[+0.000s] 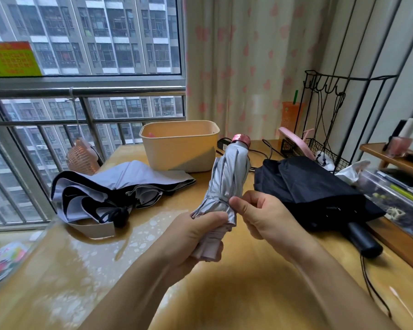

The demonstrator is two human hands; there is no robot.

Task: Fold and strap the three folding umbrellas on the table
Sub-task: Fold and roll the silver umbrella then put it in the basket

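A silver folding umbrella [227, 177] with a pink cap is held above the table, rolled tight. My left hand [196, 236] grips its lower end. My right hand [260, 215] pinches the thin strap [218, 198] wrapped around its folds. A lavender umbrella with black lining [110, 186] lies loose and unfolded on the table at the left. A black umbrella [315, 189] lies collapsed but loose at the right, its black handle [364, 239] pointing toward me.
A cream plastic bin [180, 148] stands at the back of the wooden table [224, 294]. A small orange fan [83, 158] sits back left. A black wire rack [319, 144], cables and a cluttered shelf [396, 186] crowd the right side.
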